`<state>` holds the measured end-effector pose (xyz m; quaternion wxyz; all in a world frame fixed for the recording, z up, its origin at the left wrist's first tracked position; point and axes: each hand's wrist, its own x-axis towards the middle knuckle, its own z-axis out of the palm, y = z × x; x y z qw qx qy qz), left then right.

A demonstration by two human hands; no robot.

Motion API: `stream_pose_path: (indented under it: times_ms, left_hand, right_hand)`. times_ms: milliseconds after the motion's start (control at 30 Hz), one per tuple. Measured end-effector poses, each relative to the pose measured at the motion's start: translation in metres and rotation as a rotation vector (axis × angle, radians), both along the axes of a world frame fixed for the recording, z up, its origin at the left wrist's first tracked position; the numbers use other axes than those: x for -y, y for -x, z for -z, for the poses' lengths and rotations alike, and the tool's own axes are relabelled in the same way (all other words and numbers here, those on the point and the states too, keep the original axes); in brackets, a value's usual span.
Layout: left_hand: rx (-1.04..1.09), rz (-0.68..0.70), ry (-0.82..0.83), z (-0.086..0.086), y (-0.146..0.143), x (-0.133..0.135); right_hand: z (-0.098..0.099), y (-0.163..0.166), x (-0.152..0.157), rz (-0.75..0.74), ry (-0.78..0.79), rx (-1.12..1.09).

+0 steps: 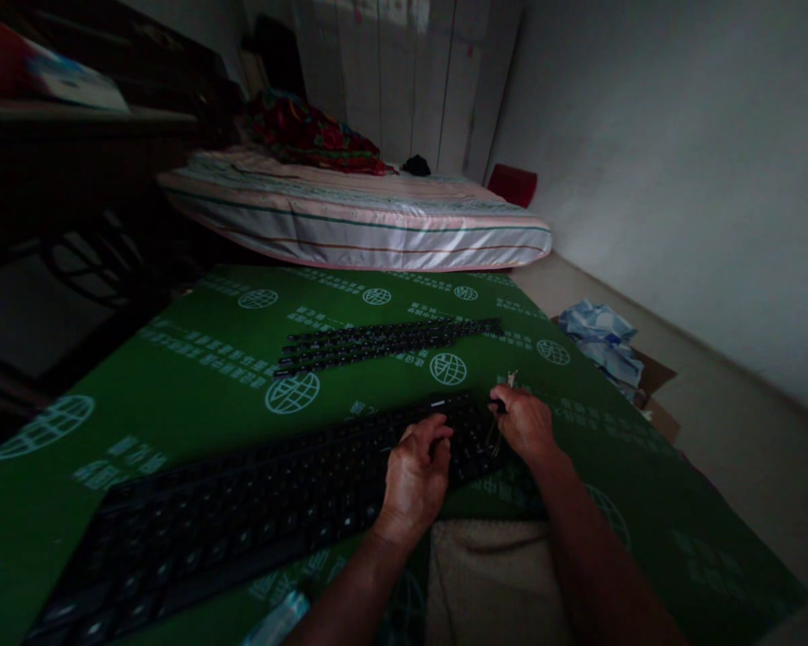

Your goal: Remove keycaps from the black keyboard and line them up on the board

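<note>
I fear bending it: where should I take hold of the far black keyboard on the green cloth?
Take the far keyboard by its two short ends, one hand from each side. It is long, thin and lies flat, so a one-end lift would likely flex it.

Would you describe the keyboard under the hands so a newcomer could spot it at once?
Find the green mat printed with pale globes, before the bed. The black keyboard lies along its near side, left hand and right hand at its right end. The other dark piece, farther back, is thinner and untouched.
</note>
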<state>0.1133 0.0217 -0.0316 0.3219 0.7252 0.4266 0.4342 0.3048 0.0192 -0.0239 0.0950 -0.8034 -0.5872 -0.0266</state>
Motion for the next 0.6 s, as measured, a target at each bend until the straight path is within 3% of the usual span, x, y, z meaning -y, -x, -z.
stream_pose_path:
  times_ms: [600]
  left_hand:
    - [-0.181,0.112,-0.167,0.0011,-0.0014,0.0014]
  right_hand:
    - [0.0054,-0.0018,-0.0005,-0.007,-0.026,-0.001]
